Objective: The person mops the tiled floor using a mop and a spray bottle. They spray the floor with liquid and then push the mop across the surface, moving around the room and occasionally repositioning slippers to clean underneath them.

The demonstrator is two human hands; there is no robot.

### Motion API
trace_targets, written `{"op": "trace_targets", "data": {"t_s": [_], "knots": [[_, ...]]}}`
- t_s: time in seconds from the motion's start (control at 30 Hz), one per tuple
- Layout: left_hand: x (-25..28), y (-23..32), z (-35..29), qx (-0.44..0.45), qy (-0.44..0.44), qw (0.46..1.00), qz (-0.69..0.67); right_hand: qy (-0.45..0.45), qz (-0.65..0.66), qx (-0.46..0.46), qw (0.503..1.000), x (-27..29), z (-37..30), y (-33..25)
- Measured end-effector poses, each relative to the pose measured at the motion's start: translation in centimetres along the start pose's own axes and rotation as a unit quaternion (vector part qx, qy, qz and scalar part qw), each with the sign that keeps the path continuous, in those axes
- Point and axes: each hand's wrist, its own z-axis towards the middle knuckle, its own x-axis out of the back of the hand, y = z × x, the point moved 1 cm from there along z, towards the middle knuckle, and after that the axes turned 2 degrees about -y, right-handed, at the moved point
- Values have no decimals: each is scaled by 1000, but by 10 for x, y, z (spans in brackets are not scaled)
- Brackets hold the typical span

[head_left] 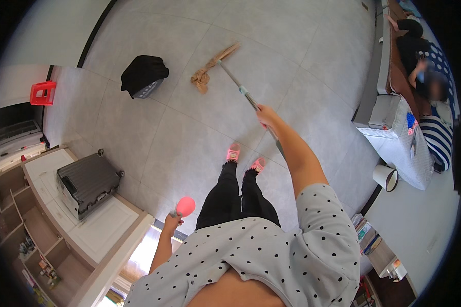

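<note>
My right hand (265,116) is wrapped round the grey and silver pole of a floor mop (234,78), which slants ahead and to the left. At its far end a brown cloth (202,78) is bunched and stretched along the mop head, lying on the floor. Low on my left side, my left hand (173,221) is closed round the greyish grip of a pink rounded object (186,206). Its exact kind I cannot make out.
Ahead on the left stands a black cloth-covered object (144,76). A red stool (43,93) is by the left wall, and a dark suitcase (89,181) stands against white cabinets (105,233). On the right, a person (420,56) lies on a sofa (366,97), near a white bin (385,177).
</note>
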Motion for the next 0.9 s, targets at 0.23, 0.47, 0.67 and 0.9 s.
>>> {"op": "trace_targets", "data": {"t_s": [0.23,0.47,0.67,0.9], "knots": [[10,-24,27,8,-41,999,-27,56,-4,-124,991,-18,-186,136],[-5,21,50,-25,-64,997,28,23,72,-227,971,-7,-330,138],[-11,47,53,-102,-73,992,-16,0,14,-131,991,-11,-323,90],[-4,69,39,-107,-65,991,35,16,-11,-73,997,-51,-170,47]]}}
